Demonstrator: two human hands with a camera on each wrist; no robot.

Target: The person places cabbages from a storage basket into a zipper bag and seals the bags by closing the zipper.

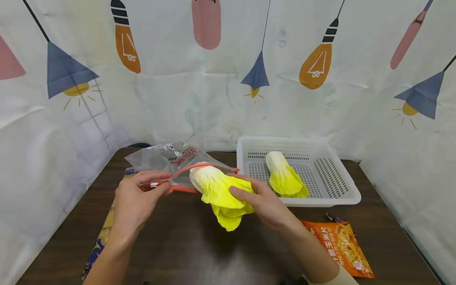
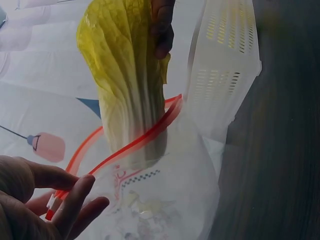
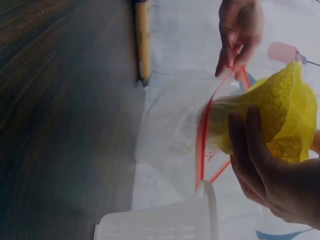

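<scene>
My left hand (image 1: 137, 198) pinches the red zip edge of a clear zip bag (image 1: 160, 158) near its white slider, and the bag's mouth gapes. With my right hand (image 1: 265, 200) I grip a yellow and white napa cabbage (image 1: 228, 190) by its leafy end. Its white stem end sits inside the bag's mouth, as the left wrist view shows with the cabbage (image 2: 130, 75) behind the red strip (image 2: 145, 137). In the right wrist view, fingers (image 3: 250, 140) lie along the cabbage's side while the leaves stick out of the bag.
A white perforated basket (image 1: 342, 186) stands at the back right, holding another cabbage (image 1: 285, 176). An orange snack packet (image 1: 342, 245) lies at the right front of the dark table (image 1: 199, 253). A long yellow and blue package (image 1: 103, 233) lies under my left arm.
</scene>
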